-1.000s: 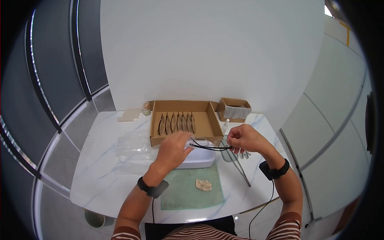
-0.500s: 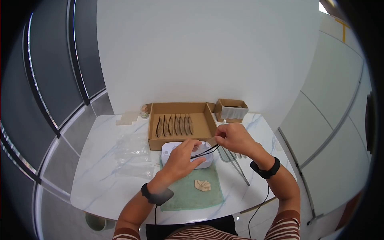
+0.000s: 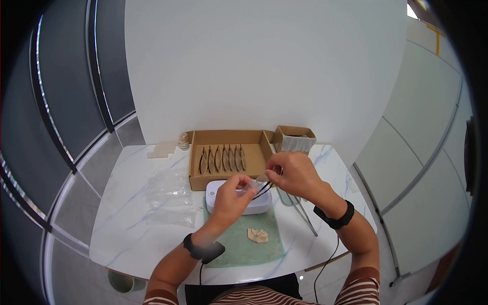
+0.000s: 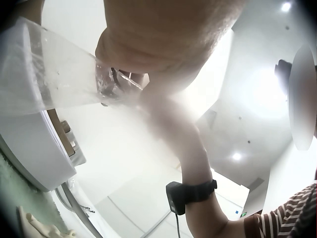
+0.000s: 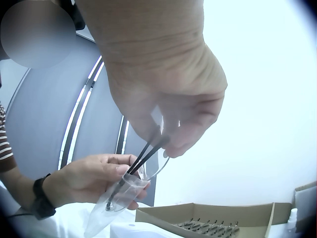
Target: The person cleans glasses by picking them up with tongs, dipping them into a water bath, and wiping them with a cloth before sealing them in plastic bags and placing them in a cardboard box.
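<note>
My right hand (image 3: 296,175) pinches a pair of eyeglasses by the lens end, above the white basin-like container. In the right wrist view the thin dark temples (image 5: 144,157) point down into the mouth of a clear plastic bag (image 5: 101,218), and a clear lens (image 5: 158,164) shows below the fingers. My left hand (image 3: 231,201) holds that bag near its mouth, thumb on the near side. The left wrist view shows the bag (image 4: 64,74) hanging out past the hand, over the white container (image 4: 32,144). The front of the glasses is partly hidden by the right hand.
A cardboard tray (image 3: 259,173) holds a row of several bagged glasses. Behind it stand a smaller cardboard box (image 3: 297,143) and a jar (image 3: 183,142). Clear bags (image 3: 170,195) lie at left. A crumpled beige cloth-like piece (image 3: 257,236) sits on the green mat (image 3: 223,256); grey metal legs (image 3: 305,216) lie right.
My right hand has moved left and closer to my left hand. The temples, earlier stretched between the hands, are now tilted down with less of them showing.
</note>
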`<state>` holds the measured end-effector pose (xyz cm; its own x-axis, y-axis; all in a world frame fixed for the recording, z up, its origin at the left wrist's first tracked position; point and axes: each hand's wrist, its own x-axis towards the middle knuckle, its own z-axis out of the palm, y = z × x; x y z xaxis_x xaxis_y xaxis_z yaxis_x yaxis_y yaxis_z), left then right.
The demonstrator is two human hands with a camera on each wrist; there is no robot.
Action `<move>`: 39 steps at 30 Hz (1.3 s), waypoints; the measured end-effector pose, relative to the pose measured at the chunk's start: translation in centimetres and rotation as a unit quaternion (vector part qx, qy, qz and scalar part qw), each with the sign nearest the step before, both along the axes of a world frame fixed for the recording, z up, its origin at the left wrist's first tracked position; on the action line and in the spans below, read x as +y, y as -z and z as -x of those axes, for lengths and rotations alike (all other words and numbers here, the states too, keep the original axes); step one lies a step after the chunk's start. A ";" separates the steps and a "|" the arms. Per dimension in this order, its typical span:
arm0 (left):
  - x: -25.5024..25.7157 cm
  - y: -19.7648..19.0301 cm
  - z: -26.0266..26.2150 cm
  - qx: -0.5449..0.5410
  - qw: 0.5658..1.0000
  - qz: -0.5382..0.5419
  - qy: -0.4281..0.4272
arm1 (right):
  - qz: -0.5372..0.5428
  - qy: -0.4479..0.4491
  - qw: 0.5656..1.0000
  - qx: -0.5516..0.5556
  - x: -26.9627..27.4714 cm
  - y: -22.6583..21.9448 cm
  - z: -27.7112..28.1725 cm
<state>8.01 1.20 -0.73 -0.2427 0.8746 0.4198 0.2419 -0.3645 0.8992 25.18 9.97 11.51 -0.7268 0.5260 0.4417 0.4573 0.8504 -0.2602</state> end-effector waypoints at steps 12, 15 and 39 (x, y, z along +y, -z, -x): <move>-0.3 -0.2 -0.4 -0.188 0.979 -0.043 0.073 | -0.023 -0.036 0.999 -0.009 -0.6 -0.2 1.5; -0.3 -0.3 -0.4 -0.220 0.972 -0.039 0.072 | -0.007 -0.057 0.998 0.000 -0.8 -0.3 1.5; -2.3 -2.3 -1.3 -0.322 0.938 -0.085 0.096 | 0.292 -0.091 0.907 0.288 -3.6 7.2 0.6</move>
<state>9.30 -1.10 1.57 -0.3390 0.8620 0.3770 -0.4160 -0.4967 0.7617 24.57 6.36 4.35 -0.5616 0.6877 0.4601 -0.0315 0.5379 -0.8424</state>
